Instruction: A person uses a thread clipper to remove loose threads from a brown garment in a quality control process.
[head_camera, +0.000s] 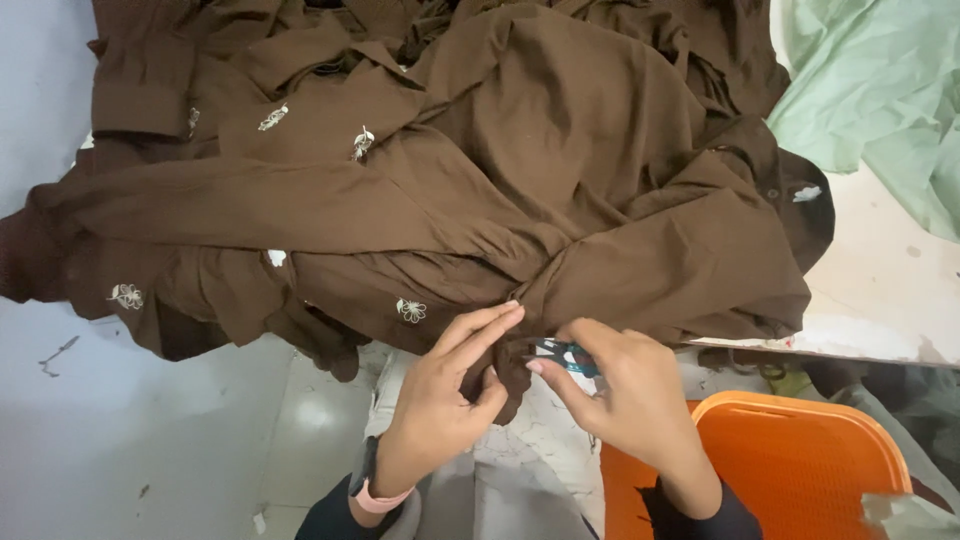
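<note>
Head view: a pile of brown garments (480, 180) w/ small white embroidered motifs (410, 310) was spread over the desk (880, 290), hanging over its near edge. The left hand (445, 395) was pinched on a fold of brown fabric at the hem, thumb and fingers closed on the cloth, approx. at the desk edge. The right hand (625, 390) was closed round a small teal thread snipper (565, 355), tip pointed toward the pinched fold, just beside the left fingertips. A pink wristband (375, 497) was seen on the left wrist. An orange plastic stool (790, 460) stood below right; pale green cloth (880, 90) lay top right.

Judged as thread trimming on the hem. For it to be done well, the fabric should be kept taut by the left hand, the loose thread isolated from the cloth, and the blades laid flat and close to the seam w/o nicking the weave. Whether the blades were open couldn't be told.
</note>
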